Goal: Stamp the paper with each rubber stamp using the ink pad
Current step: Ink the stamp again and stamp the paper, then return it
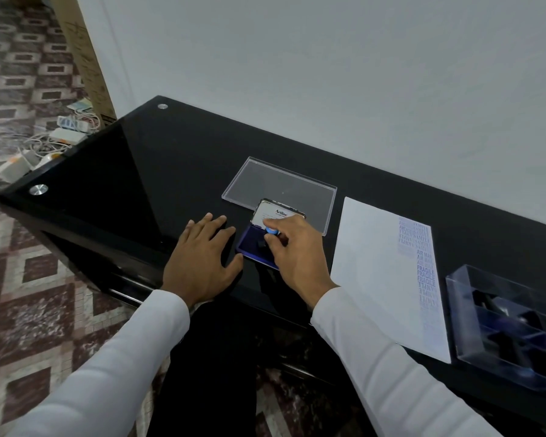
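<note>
A blue ink pad point(248, 244) lies open on the black glass table point(133, 171), its lid point(278, 212) raised behind it. My right hand point(297, 250) pinches a rubber stamp with a light-blue top point(271, 231) and holds it down on the pad. My left hand point(202, 257) rests flat on the table just left of the pad, its thumb at the pad's edge. A white paper point(375, 272) lies to the right, with a column of blue stamp marks point(423, 257) along its far side.
A clear plastic lid point(265, 178) lies flat behind the ink pad. At the right edge stands a clear box point(511, 326) with several dark stamps in compartments. Cables and adapters point(51, 143) lie on the patterned floor to the left.
</note>
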{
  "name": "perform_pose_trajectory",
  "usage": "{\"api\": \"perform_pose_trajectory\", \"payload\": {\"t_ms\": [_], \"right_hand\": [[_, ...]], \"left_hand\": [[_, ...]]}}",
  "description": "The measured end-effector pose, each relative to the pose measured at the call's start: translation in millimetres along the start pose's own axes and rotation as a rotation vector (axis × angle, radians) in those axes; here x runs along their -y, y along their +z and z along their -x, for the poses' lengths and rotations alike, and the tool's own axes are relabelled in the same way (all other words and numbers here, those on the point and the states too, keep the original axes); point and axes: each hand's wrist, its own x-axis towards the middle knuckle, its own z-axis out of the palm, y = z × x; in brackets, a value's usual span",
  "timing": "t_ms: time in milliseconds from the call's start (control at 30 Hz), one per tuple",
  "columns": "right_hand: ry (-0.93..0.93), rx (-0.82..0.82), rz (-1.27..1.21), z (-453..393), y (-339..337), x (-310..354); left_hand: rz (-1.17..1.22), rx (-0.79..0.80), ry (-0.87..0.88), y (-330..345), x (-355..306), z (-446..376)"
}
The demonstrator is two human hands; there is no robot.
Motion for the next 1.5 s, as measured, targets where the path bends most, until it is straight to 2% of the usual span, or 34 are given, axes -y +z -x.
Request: {"api": "perform_pose_trajectory", "payload": {"t_ms": [567, 800, 1267, 1500], "right_hand": [[-0.062, 0.066, 0.129, -6.3, -6.0, -0.6], [-0.043, 0.05, 0.088, -5.9, -9.2, 0.4], [-0.052, 0.105, 0.162, -13.4, -7.3, 0.1], [-0.042, 0.075, 0.097, -11.6, -8.4, -0.4]], "left_hand": [[0.001, -0.008, -0.008, 1.8, 0.6, -1.0], [-0.006, 0.006, -0.01, 4.4, 1.0, -2.6], [0.0, -0.012, -0.003, 4.1, 1.0, -1.1], [-0.007, -0.002, -0.011, 4.3, 0.8, -2.0]]}}
